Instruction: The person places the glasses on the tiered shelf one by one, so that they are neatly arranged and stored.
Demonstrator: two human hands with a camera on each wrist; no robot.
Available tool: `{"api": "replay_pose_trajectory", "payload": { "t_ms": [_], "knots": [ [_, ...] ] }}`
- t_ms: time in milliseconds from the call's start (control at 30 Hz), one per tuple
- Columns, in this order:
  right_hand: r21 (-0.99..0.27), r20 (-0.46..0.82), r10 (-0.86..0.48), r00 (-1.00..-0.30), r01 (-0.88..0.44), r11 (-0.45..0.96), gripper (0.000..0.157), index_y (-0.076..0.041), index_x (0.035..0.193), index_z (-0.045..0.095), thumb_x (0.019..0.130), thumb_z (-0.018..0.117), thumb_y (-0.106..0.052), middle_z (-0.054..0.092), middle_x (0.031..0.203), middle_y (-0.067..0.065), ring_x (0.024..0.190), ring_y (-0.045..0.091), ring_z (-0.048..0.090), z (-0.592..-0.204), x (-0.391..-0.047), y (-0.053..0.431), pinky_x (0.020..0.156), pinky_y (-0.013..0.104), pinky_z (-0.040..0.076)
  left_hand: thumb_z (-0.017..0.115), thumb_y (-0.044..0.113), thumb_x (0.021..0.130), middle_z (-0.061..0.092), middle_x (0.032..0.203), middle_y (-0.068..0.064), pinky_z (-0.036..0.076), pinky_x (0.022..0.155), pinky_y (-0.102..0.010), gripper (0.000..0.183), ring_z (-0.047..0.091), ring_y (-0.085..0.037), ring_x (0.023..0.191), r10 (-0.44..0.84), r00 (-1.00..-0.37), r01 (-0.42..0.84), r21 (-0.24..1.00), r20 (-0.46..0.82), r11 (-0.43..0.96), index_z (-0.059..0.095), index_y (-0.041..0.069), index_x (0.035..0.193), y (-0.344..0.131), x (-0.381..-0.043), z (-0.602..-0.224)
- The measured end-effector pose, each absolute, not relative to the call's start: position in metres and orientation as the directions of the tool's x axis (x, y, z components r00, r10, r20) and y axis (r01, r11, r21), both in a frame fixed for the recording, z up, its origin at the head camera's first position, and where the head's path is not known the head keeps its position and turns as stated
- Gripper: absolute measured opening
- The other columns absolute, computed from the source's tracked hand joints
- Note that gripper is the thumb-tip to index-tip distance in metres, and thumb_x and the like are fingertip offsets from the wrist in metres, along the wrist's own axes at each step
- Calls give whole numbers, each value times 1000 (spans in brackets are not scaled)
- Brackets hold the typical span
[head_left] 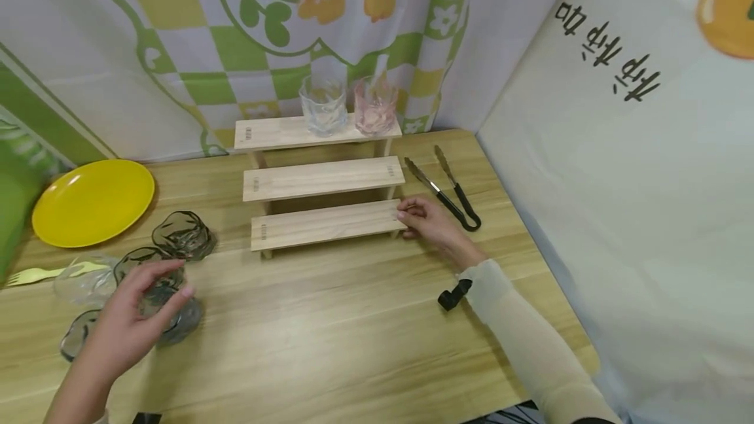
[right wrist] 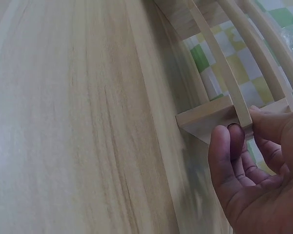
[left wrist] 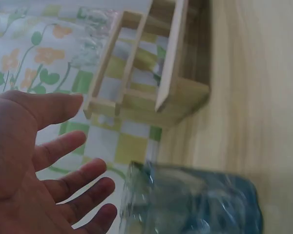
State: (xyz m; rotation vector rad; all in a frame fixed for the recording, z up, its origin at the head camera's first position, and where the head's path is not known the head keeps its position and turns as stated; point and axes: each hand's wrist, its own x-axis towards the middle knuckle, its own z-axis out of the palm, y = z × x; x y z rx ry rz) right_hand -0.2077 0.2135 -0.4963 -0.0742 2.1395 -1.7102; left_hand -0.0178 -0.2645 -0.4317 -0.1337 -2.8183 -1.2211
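A three-step wooden shelf [head_left: 330, 222] stands toward the back of the table. My right hand [head_left: 434, 228] pinches the right end of its lowest board between thumb and fingers, as the right wrist view also shows [right wrist: 263, 165]. On the top board sit a clear bluish glass [head_left: 324, 110] and a pink glass [head_left: 376, 110]. My left hand [head_left: 120, 326] hovers among the glasses at the left, fingers apart and holding nothing. Close to its fingertips is a blue-grey glass [left wrist: 200, 200]. Dark smoky glasses [head_left: 184, 237] stand just beyond, one partly hidden behind the hand.
At the far left lies a yellow plate [head_left: 94, 205]. A light yellow fork [head_left: 32, 276] lies partly behind a clear glass [head_left: 85, 290]. Black-handled tongs [head_left: 464, 205] rest right of the shelf. A patterned curtain [head_left: 194, 51] hangs behind; a white wall sheet [head_left: 636, 169] borders the right.
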Motion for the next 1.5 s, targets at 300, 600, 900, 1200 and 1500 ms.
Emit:
{"api": "replay_pose_trajectory", "payload": {
  "t_ms": [300, 600, 900, 1200, 1500],
  "knots": [
    [-952, -203, -337, -919, 105, 287, 24, 5, 122, 68, 101, 63, -8, 62, 129, 17, 102, 32, 63, -492, -202, 218, 86, 47, 57, 83, 18, 87, 48, 139, -28, 24, 96, -79, 54, 37, -56, 126, 166, -978, 207, 628, 123, 750, 59, 1, 133, -275, -8, -452],
    [-965, -170, -382, -908, 75, 250, 28, 7, 125, 66, 100, 64, -3, 62, 132, 19, 108, 34, 64, -498, -204, 225, 87, 41, 57, 92, 16, 73, 47, 139, -28, 21, 88, -76, 68, 37, -53, 122, 172, -976, 214, 473, 132, 855, 61, 6, 132, -276, -3, -458],
    [-970, -198, -373, -907, 128, 206, 32, 5, 129, 64, 99, 67, -5, 60, 134, 18, 105, 36, 65, -502, -205, 228, 89, 43, 56, 93, 9, 69, 53, 134, -21, 29, 84, -71, 68, 41, -49, 118, 225, -956, 288, 439, 191, 851, 64, 10, 130, -277, -4, -460],
    [-969, -225, -348, -910, 171, 178, 32, 2, 129, 64, 99, 66, -7, 60, 130, 16, 103, 37, 65, -502, -201, 225, 90, 45, 56, 94, 25, 69, 60, 127, -19, 31, 86, -65, 66, 45, -43, 112, 184, -951, 287, 486, 249, 825, 67, 8, 126, -260, -8, -465],
    [-970, -224, -345, -912, 175, 169, 33, 3, 131, 62, 100, 65, -7, 59, 127, 19, 103, 41, 64, -502, -199, 224, 87, 41, 57, 93, 16, 73, 35, 155, -27, 15, 111, -73, 98, 30, -55, 136, 1, -980, 146, 725, 197, 673, 39, 5, 154, -244, -4, -478]
  ]
}}
